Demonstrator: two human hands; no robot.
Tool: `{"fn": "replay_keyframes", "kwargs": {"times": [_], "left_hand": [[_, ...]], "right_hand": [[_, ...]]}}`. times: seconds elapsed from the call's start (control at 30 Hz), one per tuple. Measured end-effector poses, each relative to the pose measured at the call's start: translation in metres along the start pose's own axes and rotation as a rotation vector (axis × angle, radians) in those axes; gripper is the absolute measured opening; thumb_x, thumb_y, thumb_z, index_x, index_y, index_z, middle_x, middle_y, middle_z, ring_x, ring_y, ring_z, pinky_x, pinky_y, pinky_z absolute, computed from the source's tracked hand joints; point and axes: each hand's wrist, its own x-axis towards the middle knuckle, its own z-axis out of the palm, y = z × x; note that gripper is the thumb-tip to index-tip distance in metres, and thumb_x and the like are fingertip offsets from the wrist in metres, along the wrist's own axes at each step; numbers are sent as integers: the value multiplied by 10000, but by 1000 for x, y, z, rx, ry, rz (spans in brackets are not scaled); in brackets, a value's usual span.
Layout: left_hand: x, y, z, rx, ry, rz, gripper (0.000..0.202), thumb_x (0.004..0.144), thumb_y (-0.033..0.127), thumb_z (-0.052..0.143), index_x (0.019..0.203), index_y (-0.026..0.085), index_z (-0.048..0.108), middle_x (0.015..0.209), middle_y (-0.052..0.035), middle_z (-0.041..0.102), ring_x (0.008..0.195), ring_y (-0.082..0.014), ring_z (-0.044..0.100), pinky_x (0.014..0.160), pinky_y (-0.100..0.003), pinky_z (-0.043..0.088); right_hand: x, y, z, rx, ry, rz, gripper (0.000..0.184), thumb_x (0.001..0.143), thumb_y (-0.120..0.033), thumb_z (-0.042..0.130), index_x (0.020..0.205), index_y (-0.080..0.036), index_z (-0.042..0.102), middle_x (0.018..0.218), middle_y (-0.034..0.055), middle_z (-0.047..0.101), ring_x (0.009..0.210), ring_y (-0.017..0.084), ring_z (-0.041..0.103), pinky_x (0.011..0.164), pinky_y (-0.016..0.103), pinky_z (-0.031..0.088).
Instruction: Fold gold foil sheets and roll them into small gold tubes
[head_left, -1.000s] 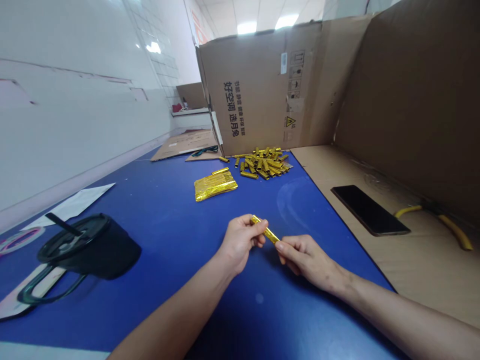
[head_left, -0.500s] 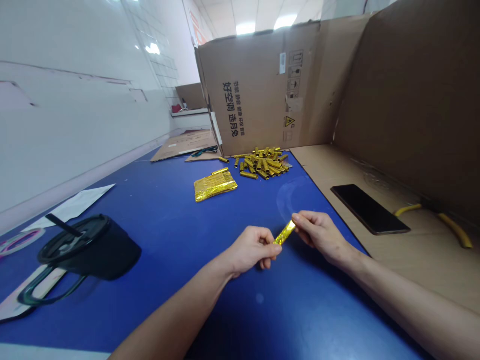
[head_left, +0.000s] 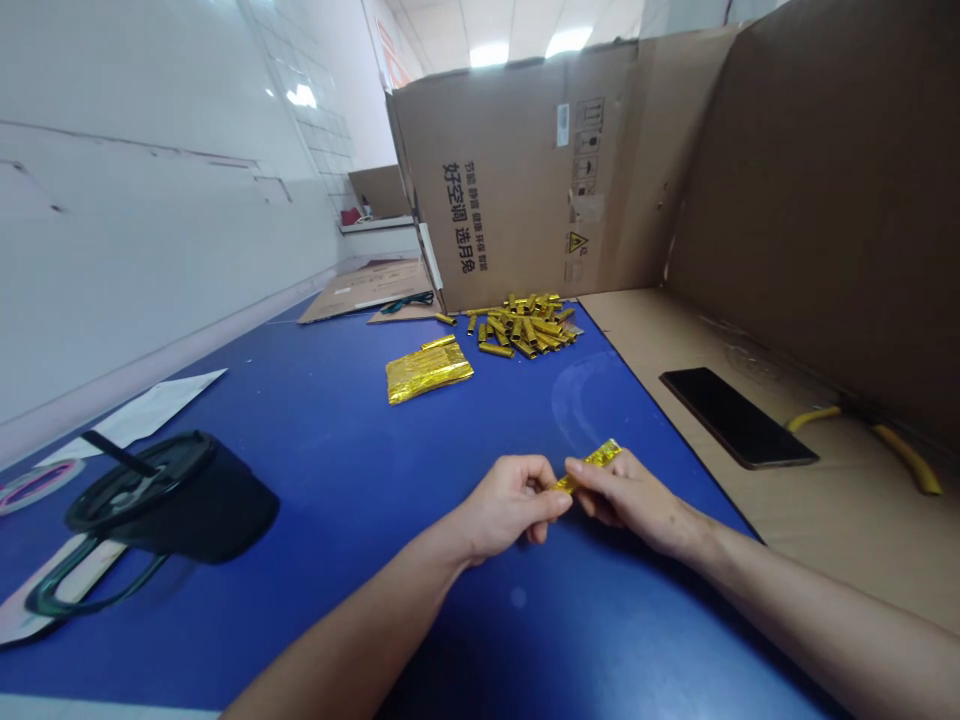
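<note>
My left hand (head_left: pixel 514 505) and my right hand (head_left: pixel 630 495) meet low on the blue mat, both pinching a narrow gold foil strip (head_left: pixel 594 461). One end of the strip sticks out at upper right, past my right fingers, and the other end is tucked between my two hands. Farther off, a loose heap of small gold foil rolls (head_left: pixel 521 326) lies against the cardboard. To its left sits a flat gold foil bundle (head_left: pixel 429 371) with one strip on top. Neither hand touches these.
A black tumbler with a straw (head_left: pixel 172 497) lies on its side at left, near a white paper sheet (head_left: pixel 142 415). To the right, on a cardboard sheet (head_left: pixel 720 520), are a black phone (head_left: pixel 739 417) and a yellow-handled tool (head_left: pixel 907 458). A cardboard box wall (head_left: pixel 525 170) stands behind.
Both hands have shifted right since the earliest frame. The foil strip has turned, now lying flatter with its free end pointing upper right, and looks shorter between the fingers.
</note>
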Motion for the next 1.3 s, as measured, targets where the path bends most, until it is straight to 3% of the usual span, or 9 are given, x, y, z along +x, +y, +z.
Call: {"fn": "replay_keyframes", "kwargs": {"times": [0.17,0.27,0.33,0.47,0.6,0.7,0.97,1.13,1.3], "left_hand": [[2,1,-10,4,27,-1,231,673,301,609,611,150,445,421,54,466,360,-48,407,388,-155,299],[5,-1,-17,-47,101,4,239,673,320,617,618,140,470,446,38,491,368,-55,430,387,-161,312],[7,-2,-22,-139,215,29,244,667,332,625,637,136,483,481,28,513,391,-63,460,404,-171,343],[9,-1,-21,-333,368,86,251,645,311,661,646,130,487,510,25,526,439,-65,492,453,-174,384],[7,-2,0,-477,289,90,266,609,275,704,696,131,499,530,39,515,439,-56,473,453,-176,387],[5,-3,12,-442,202,28,268,587,275,717,663,115,515,514,19,520,426,-63,468,420,-176,360],[7,3,-15,-485,420,79,248,527,225,739,581,119,522,445,54,443,383,-35,369,353,-158,300],[8,5,-21,-504,418,79,270,538,229,738,572,129,490,439,66,420,363,-22,330,330,-146,250],[7,2,-13,-478,398,84,293,546,244,733,565,140,460,418,77,395,352,-18,305,330,-144,230]], "right_hand": [[6,-6,-12,107,199,-17,425,764,-476,476,470,-170,452,362,-65,353,337,49,257,359,218,156],[7,-7,-13,119,197,-16,392,761,-458,488,495,-172,451,364,-74,353,338,47,249,359,213,158],[5,-7,-10,103,130,-3,379,761,-449,490,510,-166,476,361,-71,369,334,49,266,358,208,176],[-3,-6,6,-44,-168,64,341,766,-405,498,539,-151,518,393,-62,404,342,46,295,352,191,206],[-6,-2,15,-22,-144,30,340,803,-418,443,608,-151,524,429,-66,400,362,46,300,356,181,223],[-5,-1,14,32,-148,-13,333,806,-426,440,674,-143,557,450,-67,396,377,49,311,363,181,233],[-4,-1,11,31,-147,45,342,782,-408,475,557,-153,512,390,-66,408,335,42,296,349,185,209],[-5,0,10,22,-142,49,360,786,-439,470,571,-154,513,397,-66,415,336,43,308,352,179,228],[-5,3,13,19,-154,11,407,782,-516,447,646,-145,542,461,-46,471,370,49,361,373,177,270]]}}
